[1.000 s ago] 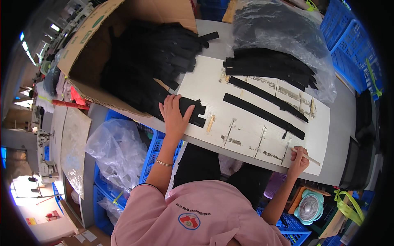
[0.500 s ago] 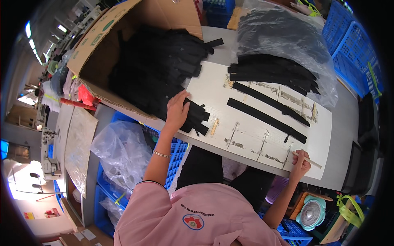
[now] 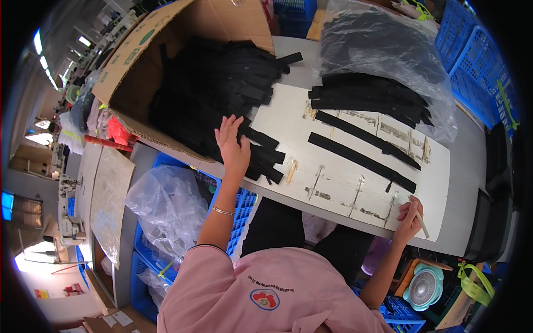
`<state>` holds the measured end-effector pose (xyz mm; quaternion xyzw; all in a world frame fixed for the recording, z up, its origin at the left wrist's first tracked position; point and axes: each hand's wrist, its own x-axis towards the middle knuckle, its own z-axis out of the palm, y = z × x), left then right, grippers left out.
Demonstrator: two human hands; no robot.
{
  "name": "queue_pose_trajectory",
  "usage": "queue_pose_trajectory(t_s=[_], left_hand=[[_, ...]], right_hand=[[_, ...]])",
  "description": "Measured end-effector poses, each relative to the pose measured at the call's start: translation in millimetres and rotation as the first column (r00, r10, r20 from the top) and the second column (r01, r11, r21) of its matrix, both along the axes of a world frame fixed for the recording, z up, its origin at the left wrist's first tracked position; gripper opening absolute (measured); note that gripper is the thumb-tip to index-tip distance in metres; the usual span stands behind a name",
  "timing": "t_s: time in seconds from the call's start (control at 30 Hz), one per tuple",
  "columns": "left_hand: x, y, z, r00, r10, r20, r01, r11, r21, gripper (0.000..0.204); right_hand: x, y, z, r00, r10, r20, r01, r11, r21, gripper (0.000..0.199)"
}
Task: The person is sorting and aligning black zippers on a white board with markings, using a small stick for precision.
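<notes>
My left hand [image 3: 233, 147] lies on the near side of a heap of black fabric strips [image 3: 222, 83], fingers apart and thumb out, gripping none of them. The heap spills out of a cardboard box onto the table. Over the near right part of a white board [image 3: 338, 183], my right hand [image 3: 410, 216] is closed around a thin pale stick [image 3: 423, 226], which sticks out below the fingers. Two single black strips [image 3: 361, 161] lie slantwise on the board, between my hands and a stacked bundle of black strips [image 3: 366, 100].
The cardboard box [image 3: 127, 61] stands open at the left. Behind the bundle lies a clear plastic bag [image 3: 383, 50] with dark contents. Blue crates [image 3: 483, 66] are at the far right. Tape and dark marks show on the board. A small fan [image 3: 423, 287] sits below the table's right end.
My left hand has shifted slightly left and up over the heap, its fingers spreading. My right hand has moved a little right, and the stick has tilted more steeply.
</notes>
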<state>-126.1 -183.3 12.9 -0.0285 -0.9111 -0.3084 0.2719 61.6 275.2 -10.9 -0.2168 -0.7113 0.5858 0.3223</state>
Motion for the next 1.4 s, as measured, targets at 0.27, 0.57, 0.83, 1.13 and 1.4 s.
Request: queue_pose_trajectory(t_s=[0.27, 0.57, 0.83, 1.13, 1.4], left_hand=[[40.4, -10.1, -11.1, 0.981, 0.178, 0.081, -0.169, 0.98, -0.107, 0.06], [75.8, 25.3, -2.0, 0.964, 0.111, 0.242, -0.164, 0.963, 0.212, 0.068], [82.9, 28.5, -16.3, 0.979, 0.111, 0.174, -0.164, 0.93, 0.329, 0.068], [91.9, 6.8, -22.2, 0.972, 0.06, 0.225, -0.153, 0.894, 0.422, 0.048], [86.2, 3.5, -20.9, 0.976, -0.005, 0.217, -0.08, 0.923, 0.378, 0.041]], right_hand=[[-42.4, -56.9, 47.7, 0.974, 0.149, 0.172, -0.19, 0.946, 0.262, 0.023], [-166.4, -226.1, 58.0, 0.587, 0.772, 0.243, -0.755, 0.414, 0.509, 0.036], [-256.5, -374.8, 54.1, 0.355, 0.903, 0.243, -0.864, 0.218, 0.453, 0.04], [-259.1, -468.8, 28.2, 0.392, 0.865, 0.312, -0.784, 0.137, 0.605, 0.065], [-267.8, -478.6, 24.0, 0.542, 0.759, 0.36, -0.705, 0.178, 0.687, 0.093]])
